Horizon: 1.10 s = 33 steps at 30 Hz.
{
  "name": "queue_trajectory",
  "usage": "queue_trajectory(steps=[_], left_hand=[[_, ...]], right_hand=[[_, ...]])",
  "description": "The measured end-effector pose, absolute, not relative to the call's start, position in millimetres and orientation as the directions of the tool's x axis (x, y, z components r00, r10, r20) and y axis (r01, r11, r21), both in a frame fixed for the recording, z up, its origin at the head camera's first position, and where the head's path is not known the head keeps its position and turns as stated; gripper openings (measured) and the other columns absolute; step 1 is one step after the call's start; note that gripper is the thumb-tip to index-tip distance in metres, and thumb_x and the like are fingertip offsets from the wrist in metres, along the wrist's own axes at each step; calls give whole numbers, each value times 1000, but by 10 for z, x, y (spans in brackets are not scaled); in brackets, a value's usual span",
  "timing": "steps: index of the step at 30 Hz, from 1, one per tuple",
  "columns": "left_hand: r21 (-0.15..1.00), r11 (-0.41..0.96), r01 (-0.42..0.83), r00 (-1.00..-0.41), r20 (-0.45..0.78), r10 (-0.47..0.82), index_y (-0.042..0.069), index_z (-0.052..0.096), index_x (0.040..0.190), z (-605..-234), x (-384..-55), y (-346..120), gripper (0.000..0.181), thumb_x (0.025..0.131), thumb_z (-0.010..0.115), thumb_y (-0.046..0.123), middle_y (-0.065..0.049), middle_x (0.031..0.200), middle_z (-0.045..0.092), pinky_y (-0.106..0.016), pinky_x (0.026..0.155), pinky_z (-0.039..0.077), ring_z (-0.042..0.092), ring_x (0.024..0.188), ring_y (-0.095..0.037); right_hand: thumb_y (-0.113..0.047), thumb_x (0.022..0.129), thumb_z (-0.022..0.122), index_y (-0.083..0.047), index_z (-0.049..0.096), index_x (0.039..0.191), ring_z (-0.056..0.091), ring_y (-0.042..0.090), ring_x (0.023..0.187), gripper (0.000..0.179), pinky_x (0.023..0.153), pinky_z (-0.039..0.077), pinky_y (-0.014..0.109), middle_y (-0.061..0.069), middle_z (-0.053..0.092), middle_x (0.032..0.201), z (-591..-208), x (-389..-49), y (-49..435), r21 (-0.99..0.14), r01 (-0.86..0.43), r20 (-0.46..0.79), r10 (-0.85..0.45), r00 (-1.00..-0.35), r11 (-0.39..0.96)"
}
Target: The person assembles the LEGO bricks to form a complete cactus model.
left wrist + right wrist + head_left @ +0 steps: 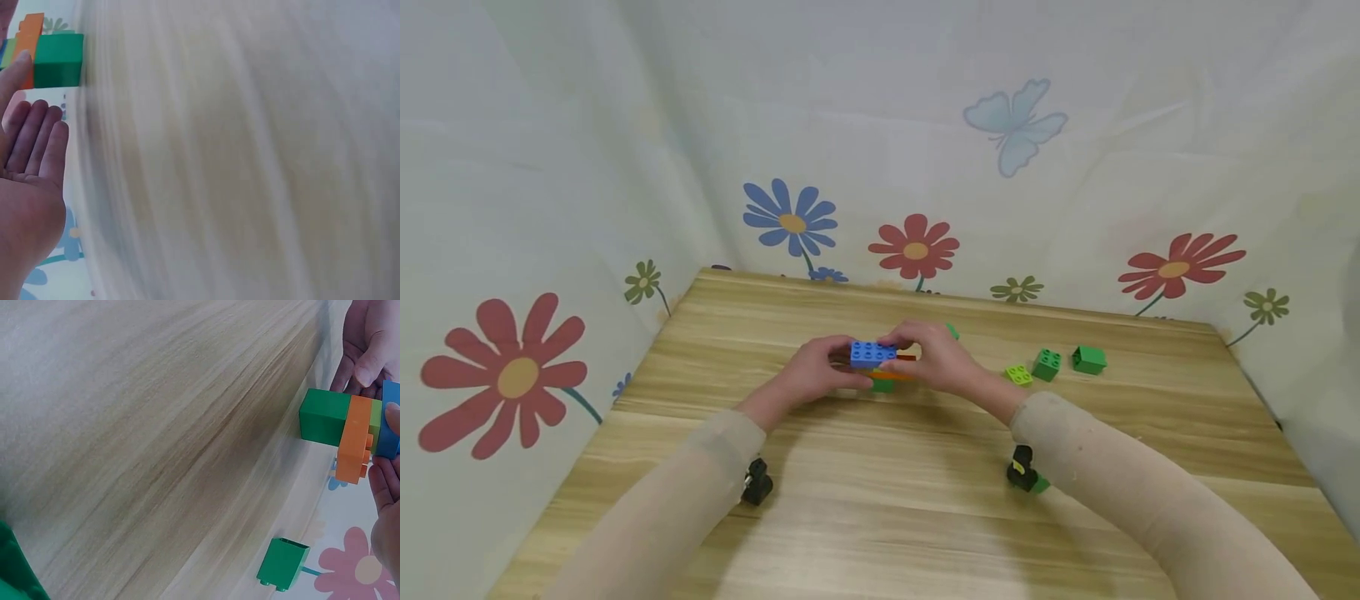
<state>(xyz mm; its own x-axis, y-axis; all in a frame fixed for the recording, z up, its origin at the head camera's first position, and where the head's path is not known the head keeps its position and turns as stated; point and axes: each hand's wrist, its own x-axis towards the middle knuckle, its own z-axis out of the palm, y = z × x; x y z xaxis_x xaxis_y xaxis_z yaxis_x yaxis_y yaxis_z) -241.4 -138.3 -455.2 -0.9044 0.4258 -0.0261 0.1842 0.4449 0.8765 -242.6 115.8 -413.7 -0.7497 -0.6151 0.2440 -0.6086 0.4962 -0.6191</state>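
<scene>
A small stack of toy bricks stands between my hands: a green brick [324,416] at the bottom, then an orange brick [354,437], a lime brick [375,415] and a blue brick [865,356] on top. With thumb and fingers, my right hand [931,357] pinches the blue brick from the right. My left hand [816,369] is around the stack's left side, its index fingertip near the blue brick's corner. In the left wrist view, the left thumb overlaps the orange brick [29,47], and the other fingers [47,147] are straight.
Right of the stack on the wooden table [880,492] lie a lime brick [1018,375] and two green bricks, one studded [1047,364] and one tipped over [1088,360]. Another green piece [952,331] shows behind the right hand. A flowered curtain [850,108] surrounds the table.
</scene>
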Motion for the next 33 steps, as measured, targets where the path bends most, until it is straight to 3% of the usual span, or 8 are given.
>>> queue_trajectory(steps=[24, 33], left_hand=[[936, 331, 120, -912, -28, 410, 7, 66, 141, -4454, -2390, -1600, 52, 94, 86, 18, -12, 138, 70, -48, 112, 52, 66, 128, -32], [944, 310, 112, -919, -20, 393, 7, 70, 134, -4456, -2389, -1573, 46, 93, 87, 20, -11, 131, 73, -42, 106, 57, 69, 120, -28]], right_hand=[[-21, 94, 86, -7, 74, 133, 71, 22, 107, 43, 97, 61, 40, 8, 76, 124, -4146, -2372, 1144, -616, -580, 226, -586, -778, 533], [-20, 93, 86, -6, 75, 131, 72, 23, 108, 42, 98, 61, 41, 9, 76, 123, -4135, -2371, 1150, -626, -584, 236, -588, -773, 517]])
